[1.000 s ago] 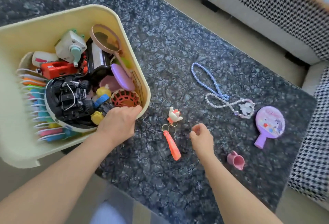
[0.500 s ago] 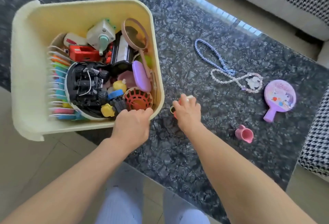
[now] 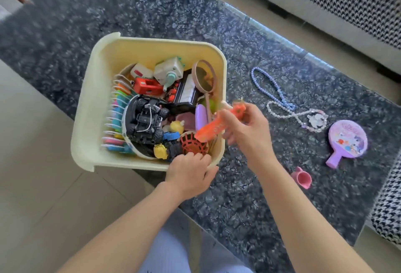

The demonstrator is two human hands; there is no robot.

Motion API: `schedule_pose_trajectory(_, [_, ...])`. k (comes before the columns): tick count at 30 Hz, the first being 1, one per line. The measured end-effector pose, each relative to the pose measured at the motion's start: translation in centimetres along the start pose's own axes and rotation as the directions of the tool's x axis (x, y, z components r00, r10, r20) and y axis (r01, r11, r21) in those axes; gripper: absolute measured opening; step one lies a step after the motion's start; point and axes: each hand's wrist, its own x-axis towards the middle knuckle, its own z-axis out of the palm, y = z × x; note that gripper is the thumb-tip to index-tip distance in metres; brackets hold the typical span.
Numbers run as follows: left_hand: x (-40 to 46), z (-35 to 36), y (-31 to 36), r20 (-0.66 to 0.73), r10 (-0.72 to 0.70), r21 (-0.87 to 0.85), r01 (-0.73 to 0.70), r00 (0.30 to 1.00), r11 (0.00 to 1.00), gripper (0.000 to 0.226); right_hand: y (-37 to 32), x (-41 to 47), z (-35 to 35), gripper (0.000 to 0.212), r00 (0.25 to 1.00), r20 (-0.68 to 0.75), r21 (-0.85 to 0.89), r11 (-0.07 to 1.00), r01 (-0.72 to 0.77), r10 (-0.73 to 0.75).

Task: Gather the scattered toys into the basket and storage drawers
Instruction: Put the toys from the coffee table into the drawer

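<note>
The yellow basket (image 3: 86,121), packed with toys, sits on the dark surface (image 3: 238,196). The left hand (image 3: 191,175) holds its near rim at 5 o'clock, fingers curled over the edge. The right hand (image 3: 245,127) pinches the orange keychain (image 3: 213,128) above the basket's 3 o'clock rim; the strap hangs toward 8 o'clock from that grip, over the toys.

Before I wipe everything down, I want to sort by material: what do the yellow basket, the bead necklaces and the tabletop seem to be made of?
Yellow basket: looks like matte moulded plastic, with smooth rounded corners.
Bead necklaces: glossy blue and pearly beads, probably plastic, though glass cannot be ruled out.
Tabletop: polished, dark and speckled, perhaps stone or glass.
</note>
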Motion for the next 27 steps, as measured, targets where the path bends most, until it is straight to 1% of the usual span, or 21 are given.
schedule_pose_trajectory(1, [0.0,-0.4,0.0,0.007,-0.001,0.005,0.001,1.000,1.000,0.039,-1.0,0.4,1.2,0.044,0.997,0.073,0.006,1.000,0.009,-0.010])
schedule_pose_trajectory(2, [0.0,-0.7,0.2,0.035,0.003,0.005,-0.004,0.999,1.000,0.040,-1.6,0.8,2.2,0.062,0.993,0.121,-0.035,0.999,0.010,-0.005])
schedule_pose_trajectory(3, [0.1,-0.9,0.2,0.057,-0.002,0.002,0.001,0.998,1.000,0.040,-2.1,1.0,3.0,0.074,0.989,0.148,-0.102,0.995,0.024,-0.008])
schedule_pose_trajectory(4, [0.1,-1.0,0.2,0.094,-0.018,0.001,0.018,0.995,1.000,0.039,-2.2,1.2,3.2,0.076,0.986,0.163,-0.164,0.985,0.049,-0.022])
schedule_pose_trajectory(7, [0.6,-1.1,0.5,0.194,-0.094,-0.015,0.099,0.977,0.995,0.035,-0.6,0.9,1.3,0.051,0.991,0.115,-0.270,0.958,0.099,-0.070])
schedule_pose_trajectory(9, [0.9,-1.2,0.9,0.224,-0.118,-0.007,0.122,0.967,0.992,0.034,1.5,0.2,-1.6,0.042,0.998,0.027,-0.359,0.932,0.056,-0.050])
schedule_pose_trajectory(12, [1.1,-1.1,1.0,0.241,-0.159,0.022,0.159,0.957,0.987,0.034,5.7,-1.6,-6.6,0.038,0.986,-0.165,-0.447,0.890,-0.089,0.016])
schedule_pose_trajectory(15, [1.9,-1.3,2.1,0.262,-0.153,0.039,0.148,0.953,0.988,0.032,10.7,-3.1,-12.3,0.041,0.929,-0.365,-0.527,0.811,-0.255,0.054])
schedule_pose_trajectory(17, [3.4,-1.2,3.1,0.269,-0.125,0.060,0.113,0.955,0.992,0.032,13.2,-3.6,-15.2,0.047,0.895,-0.432,-0.546,0.759,-0.354,0.106])
schedule_pose_trajectory(19, [4.9,-0.7,4.2,0.237,-0.077,0.047,0.067,0.969,0.997,0.031,14.6,-3.7,-16.7,0.053,0.888,-0.427,-0.570,0.712,-0.410,0.170])
schedule_pose_trajectory(22, [6.1,0.4,6.6,0.201,-0.017,-0.014,0.021,0.979,1.000,0.026,16.2,-3.2,-17.8,0.057,0.903,-0.380,-0.595,0.695,-0.404,0.200])
schedule_pose_trajectory(25, [5.8,1.3,8.2,0.214,0.016,-0.019,-0.012,0.977,1.000,0.016,17.3,-2.3,-18.0,0.061,0.913,-0.306,-0.645,0.647,-0.407,0.270])
schedule_pose_trajectory(27, [5.5,1.4,8.4,0.209,0.026,-0.043,-0.017,0.978,0.999,0.012,17.9,-1.6,-17.9,0.056,0.914,-0.267,-0.675,0.617,-0.404,0.307])
